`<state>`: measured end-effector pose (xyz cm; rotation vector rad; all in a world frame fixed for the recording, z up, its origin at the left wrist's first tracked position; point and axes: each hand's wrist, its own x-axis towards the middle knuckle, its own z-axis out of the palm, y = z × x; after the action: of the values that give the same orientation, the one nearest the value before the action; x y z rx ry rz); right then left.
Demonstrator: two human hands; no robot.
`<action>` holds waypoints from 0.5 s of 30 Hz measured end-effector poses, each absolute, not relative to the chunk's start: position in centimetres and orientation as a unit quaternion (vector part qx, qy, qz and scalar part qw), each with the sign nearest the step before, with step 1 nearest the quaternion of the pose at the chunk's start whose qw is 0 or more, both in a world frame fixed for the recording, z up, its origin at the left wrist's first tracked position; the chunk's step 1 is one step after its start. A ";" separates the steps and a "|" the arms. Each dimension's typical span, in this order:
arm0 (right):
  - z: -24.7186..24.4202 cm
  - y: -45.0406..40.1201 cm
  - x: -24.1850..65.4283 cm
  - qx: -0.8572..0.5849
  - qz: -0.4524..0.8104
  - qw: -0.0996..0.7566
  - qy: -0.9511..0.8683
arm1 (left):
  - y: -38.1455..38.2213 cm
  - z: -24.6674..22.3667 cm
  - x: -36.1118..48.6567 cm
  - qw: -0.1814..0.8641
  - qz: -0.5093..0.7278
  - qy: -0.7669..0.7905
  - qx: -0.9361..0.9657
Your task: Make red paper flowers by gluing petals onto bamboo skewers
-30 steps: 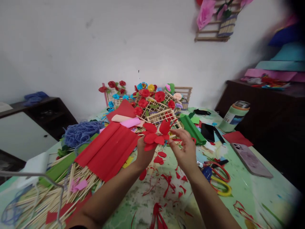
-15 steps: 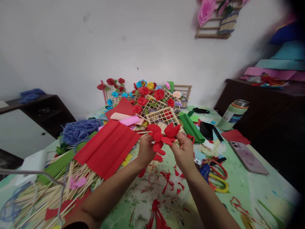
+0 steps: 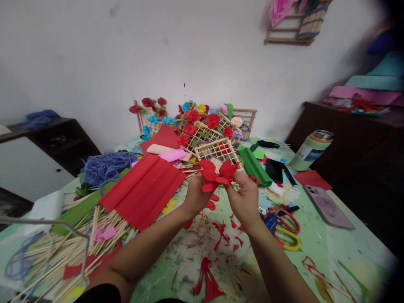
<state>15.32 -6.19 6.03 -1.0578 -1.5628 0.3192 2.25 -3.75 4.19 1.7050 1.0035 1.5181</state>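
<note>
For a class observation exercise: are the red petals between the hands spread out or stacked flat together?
Spread out: the red petals point different ways between the left hand and right hand.

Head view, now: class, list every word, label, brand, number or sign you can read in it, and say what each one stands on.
Readable text: none.
Label on the green bottle: dark marks like print show, but too small and blurred to read.
Back of the phone: no lettering can be made out.
Red paper petals in the hands: no writing shows.
</note>
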 end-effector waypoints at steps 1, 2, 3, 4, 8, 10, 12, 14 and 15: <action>6.1 -6.1 15.4 -0.457 0.126 0.572 -0.670 | -3.7 4.3 2.3 0.349 0.581 0.377 0.631; 6.1 -6.1 15.5 -0.464 0.114 0.569 -0.669 | -3.7 4.5 2.4 0.392 0.588 0.367 0.605; 6.1 -6.0 15.6 -0.471 0.106 0.567 -0.667 | -3.7 4.7 2.4 0.445 0.594 0.351 0.571; 6.1 -5.9 15.6 -0.477 0.104 0.565 -0.665 | -3.6 4.8 2.4 0.504 0.595 0.333 0.530; 5.8 -5.7 15.7 -0.490 0.177 0.545 -0.657 | -3.3 5.3 2.3 0.720 0.530 0.283 0.348; 5.5 -5.5 15.6 -0.481 0.241 0.540 -0.647 | -3.2 5.4 2.1 0.770 0.496 0.267 0.300; 5.1 -5.2 15.5 -0.467 0.301 0.544 -0.629 | -3.2 5.3 2.1 0.790 0.479 0.255 0.286; 4.7 -5.0 15.5 -0.458 0.340 0.556 -0.605 | -3.2 5.2 2.1 0.794 0.471 0.251 0.289; 4.6 -4.9 15.5 -0.459 0.347 0.562 -0.594 | -3.3 5.2 2.1 0.794 0.468 0.252 0.295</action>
<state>15.49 -4.93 4.62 -1.0803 -1.4000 0.8172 2.11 -3.27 5.18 0.6334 0.5424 1.0052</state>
